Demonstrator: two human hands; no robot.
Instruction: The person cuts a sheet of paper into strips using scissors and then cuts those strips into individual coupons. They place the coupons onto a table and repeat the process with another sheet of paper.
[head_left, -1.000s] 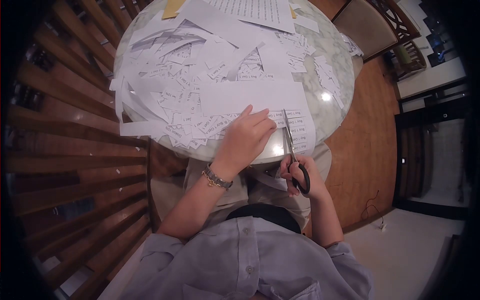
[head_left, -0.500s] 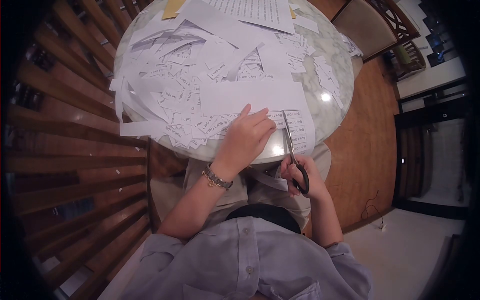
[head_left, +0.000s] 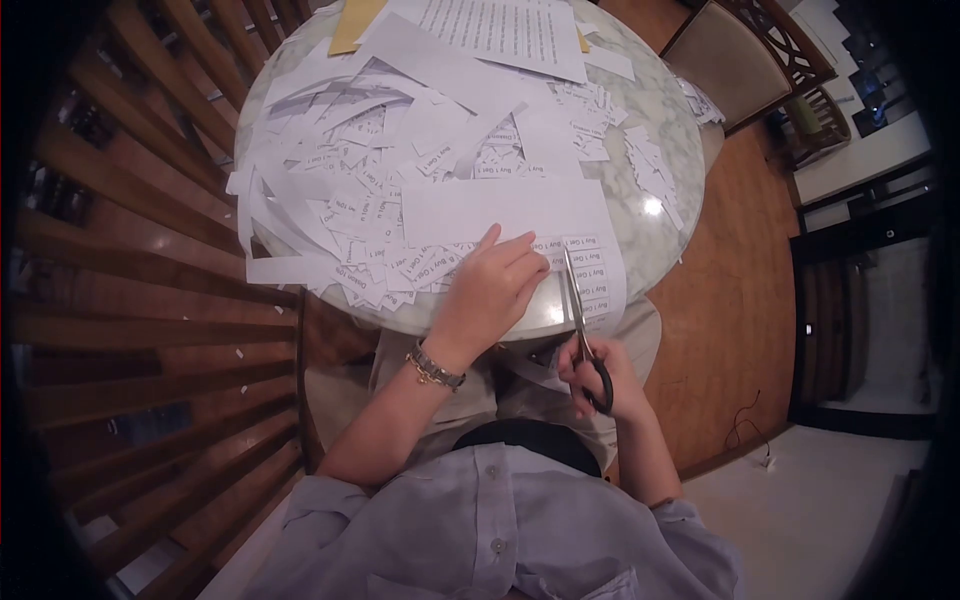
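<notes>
In the head view, my right hand [head_left: 607, 378] grips black-handled scissors [head_left: 579, 318], with blades pointing away from me at the printed sheet. That sheet of paper [head_left: 598, 262] carries rows of "Buy 1 Get 1" text and hangs slightly over the table's near edge. Across its upper part lies a blank white paper piece [head_left: 500, 212]. My left hand [head_left: 487, 292] is at the sheet's near left side, back up, fingertips closed on the paper beside the blades; the thumb is mostly hidden. To its left lies a pile of cut paper slips [head_left: 362, 205].
The round marble table [head_left: 655, 110] bears more slips [head_left: 650, 165] at right, a printed page [head_left: 500, 38] and a yellow envelope [head_left: 346, 28] at the far side. Wooden slats [head_left: 150, 320] stand to the left, and a padded chair [head_left: 722, 62] at far right.
The table, papers and scissors sit slightly lower in view. Both hands keep their grips, and the blades remain at the printed sheet.
</notes>
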